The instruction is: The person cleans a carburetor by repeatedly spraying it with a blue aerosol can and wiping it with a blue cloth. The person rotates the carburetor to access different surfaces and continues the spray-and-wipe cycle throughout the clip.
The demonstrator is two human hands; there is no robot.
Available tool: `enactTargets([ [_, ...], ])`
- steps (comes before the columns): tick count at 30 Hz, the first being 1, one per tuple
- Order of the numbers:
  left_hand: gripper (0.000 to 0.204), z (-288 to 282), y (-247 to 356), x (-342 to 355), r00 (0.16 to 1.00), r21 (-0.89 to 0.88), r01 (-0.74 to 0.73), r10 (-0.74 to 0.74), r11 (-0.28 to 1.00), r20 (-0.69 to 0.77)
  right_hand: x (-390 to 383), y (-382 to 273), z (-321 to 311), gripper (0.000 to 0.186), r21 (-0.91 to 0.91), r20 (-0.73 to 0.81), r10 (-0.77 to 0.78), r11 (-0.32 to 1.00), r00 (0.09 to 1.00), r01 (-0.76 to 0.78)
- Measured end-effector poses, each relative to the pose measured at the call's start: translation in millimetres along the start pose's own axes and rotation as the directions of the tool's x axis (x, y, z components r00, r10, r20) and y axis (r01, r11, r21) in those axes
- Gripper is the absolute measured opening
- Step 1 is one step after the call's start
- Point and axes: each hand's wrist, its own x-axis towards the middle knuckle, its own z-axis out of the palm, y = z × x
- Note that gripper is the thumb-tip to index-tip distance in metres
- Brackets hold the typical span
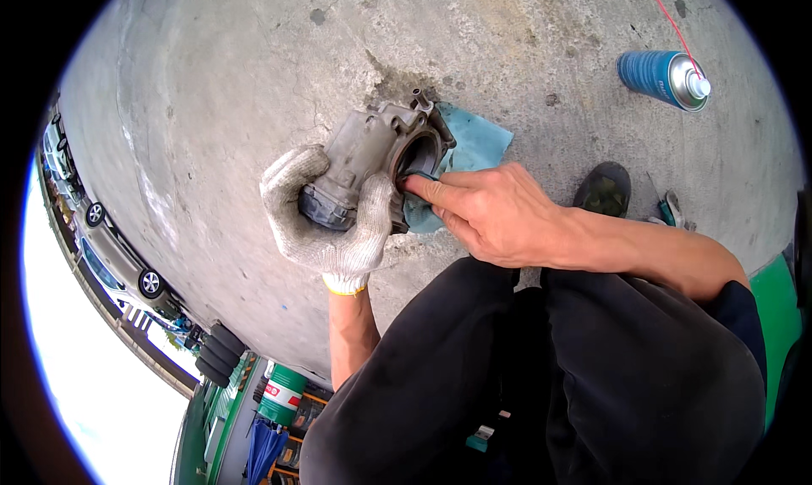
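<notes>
A grey metal throttle body (pixel 359 147) with a round bore is held up off the concrete floor. My left hand (pixel 330 240), in a white knitted glove, wraps round its lower end, with the thumb and fingers on opposite sides of a dark cover. My bare right hand (pixel 507 214) pinches a light blue cloth (pixel 478 138) and pushes it with a fingertip against the mouth of the bore. Part of the cloth spreads out behind the throttle body. The fingertip's far end is hidden inside the opening.
A blue spray can (pixel 651 75) with a thin red straw stands at the upper right. My dark shoe (pixel 605 189) and a small tool (pixel 666 211) are beyond my right forearm. Parked cars (pixel 118 257), stacked tyres (pixel 222 350) and a green drum (pixel 282 392) line the left.
</notes>
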Motion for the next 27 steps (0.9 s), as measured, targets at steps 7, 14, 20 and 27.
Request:
enactTargets([
  [7,0.062,-15.0,-7.5,-14.4,0.989,-0.155,0.102,-0.117,0.983,-0.091,8.0,7.5,-9.5,0.039,-0.391,-0.137,-0.274,0.898,0.952,0.202],
  [14,0.064,-15.3,-2.6,-5.1,0.986,0.058,-0.123,0.128,0.991,-0.104,22.2,-17.1,8.7,0.019,0.804,0.056,0.316,0.548,0.947,-0.230],
  [20,0.061,-6.4,8.2,-6.9,0.954,-0.102,0.066,-0.092,0.993,-0.284,22.2,-14.2,6.0,0.021,0.670,-0.059,0.137,0.740,0.989,-0.062],
  [27,0.060,-27.6,-5.8,-5.6,0.979,-0.168,0.108,-0.134,0.980,-0.151,39.0,1.8,-17.6,0.040,-0.337,0.016,-0.222,0.917,0.975,0.215],
])
